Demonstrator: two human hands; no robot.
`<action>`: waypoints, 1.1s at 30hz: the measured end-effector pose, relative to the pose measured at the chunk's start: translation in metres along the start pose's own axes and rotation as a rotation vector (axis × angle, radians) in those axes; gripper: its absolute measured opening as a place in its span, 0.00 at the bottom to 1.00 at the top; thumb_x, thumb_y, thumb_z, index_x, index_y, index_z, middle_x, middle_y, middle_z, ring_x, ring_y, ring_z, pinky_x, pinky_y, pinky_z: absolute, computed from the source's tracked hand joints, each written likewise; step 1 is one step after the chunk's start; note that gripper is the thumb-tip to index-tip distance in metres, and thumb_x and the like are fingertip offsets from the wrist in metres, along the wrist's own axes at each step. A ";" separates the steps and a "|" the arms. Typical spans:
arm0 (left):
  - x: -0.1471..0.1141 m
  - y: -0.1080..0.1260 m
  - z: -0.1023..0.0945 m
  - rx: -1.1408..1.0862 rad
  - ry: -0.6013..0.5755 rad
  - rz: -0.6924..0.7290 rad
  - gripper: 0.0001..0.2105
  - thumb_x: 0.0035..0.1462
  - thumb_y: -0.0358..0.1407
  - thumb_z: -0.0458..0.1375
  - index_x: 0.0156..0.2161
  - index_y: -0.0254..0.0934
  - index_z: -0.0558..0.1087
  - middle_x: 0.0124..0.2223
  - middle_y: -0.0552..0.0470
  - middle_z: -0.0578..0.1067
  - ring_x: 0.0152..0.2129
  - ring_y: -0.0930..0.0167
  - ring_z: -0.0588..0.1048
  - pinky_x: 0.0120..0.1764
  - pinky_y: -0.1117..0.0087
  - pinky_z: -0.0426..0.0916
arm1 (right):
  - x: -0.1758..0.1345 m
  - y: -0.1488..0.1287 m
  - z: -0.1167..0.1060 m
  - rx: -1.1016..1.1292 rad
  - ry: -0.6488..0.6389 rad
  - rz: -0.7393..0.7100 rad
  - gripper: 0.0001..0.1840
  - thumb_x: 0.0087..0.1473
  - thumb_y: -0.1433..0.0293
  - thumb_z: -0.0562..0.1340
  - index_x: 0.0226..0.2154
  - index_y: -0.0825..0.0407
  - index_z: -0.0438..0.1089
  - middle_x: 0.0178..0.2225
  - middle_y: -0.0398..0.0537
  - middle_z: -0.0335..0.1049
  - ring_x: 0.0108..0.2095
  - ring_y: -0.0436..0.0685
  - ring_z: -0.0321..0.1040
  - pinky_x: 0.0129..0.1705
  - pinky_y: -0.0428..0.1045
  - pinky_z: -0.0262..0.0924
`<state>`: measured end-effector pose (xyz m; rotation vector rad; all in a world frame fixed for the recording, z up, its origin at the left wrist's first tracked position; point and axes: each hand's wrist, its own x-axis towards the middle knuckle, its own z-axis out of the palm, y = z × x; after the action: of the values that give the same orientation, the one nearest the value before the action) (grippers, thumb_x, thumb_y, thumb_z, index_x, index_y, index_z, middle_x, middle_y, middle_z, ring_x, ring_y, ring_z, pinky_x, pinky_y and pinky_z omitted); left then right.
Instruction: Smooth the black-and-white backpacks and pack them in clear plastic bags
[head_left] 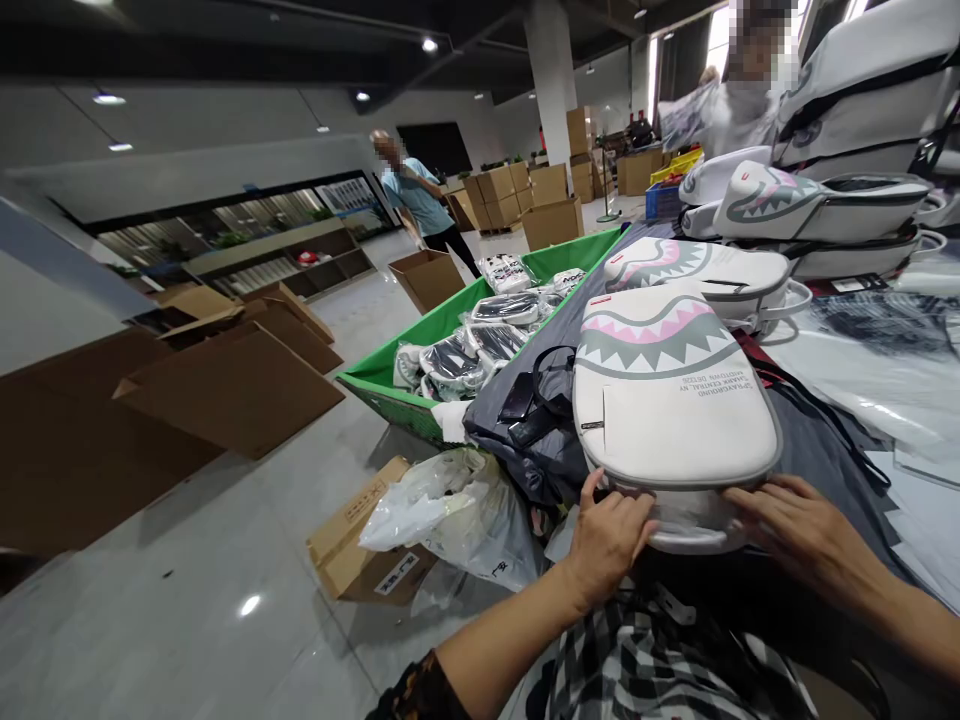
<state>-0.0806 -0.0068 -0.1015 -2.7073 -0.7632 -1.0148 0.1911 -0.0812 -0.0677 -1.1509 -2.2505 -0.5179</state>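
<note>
A white backpack [675,420] with a pink and grey shark-teeth print lies face up on the grey-covered table in front of me. Its printed lettering appears upside down. At the near left corner, my left hand [611,535] has its fingers curled onto the bag's lower edge. My right hand [799,525] grips the near right side of the same edge, its fingertips partly hidden beneath. Between both hands a pale lower panel of the bag shows. Just behind lies a similar white backpack [697,262], partly covered by the first one.
More white bags [832,205] are piled at the right, with clear plastic bags [847,350] beside them. Left of the table, a green bin [375,385] holds several wrapped bags. Cardboard boxes [232,370] stand on the floor. One person [424,200] stands beyond the bin, another [742,120] behind the pile.
</note>
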 end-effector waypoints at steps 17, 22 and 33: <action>0.012 0.007 -0.008 0.158 -0.097 0.135 0.06 0.68 0.34 0.58 0.37 0.41 0.73 0.34 0.59 0.77 0.31 0.72 0.72 0.67 0.42 0.41 | 0.015 -0.005 -0.005 -0.158 -0.163 -0.123 0.15 0.53 0.84 0.55 0.29 0.48 0.65 0.26 0.41 0.70 0.27 0.55 0.65 0.40 0.54 0.54; 0.014 -0.005 -0.005 0.073 -0.115 0.402 0.07 0.70 0.32 0.55 0.37 0.39 0.72 0.49 0.55 0.79 0.45 0.70 0.72 0.56 0.59 0.55 | 0.007 -0.007 -0.003 -0.143 -0.070 -0.208 0.16 0.54 0.84 0.52 0.33 0.49 0.67 0.40 0.49 0.76 0.39 0.57 0.69 0.42 0.53 0.59; 0.021 -0.019 -0.007 0.058 -0.284 0.384 0.11 0.71 0.42 0.55 0.50 0.36 0.70 0.36 0.55 0.77 0.36 0.70 0.73 0.47 0.64 0.59 | 0.008 0.006 0.001 -0.050 -0.216 -0.195 0.14 0.55 0.84 0.52 0.32 0.48 0.61 0.29 0.43 0.66 0.29 0.56 0.61 0.33 0.52 0.52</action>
<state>-0.0814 0.0159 -0.0833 -2.8232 -0.2791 -0.5232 0.1919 -0.0718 -0.0630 -1.0613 -2.5661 -0.5517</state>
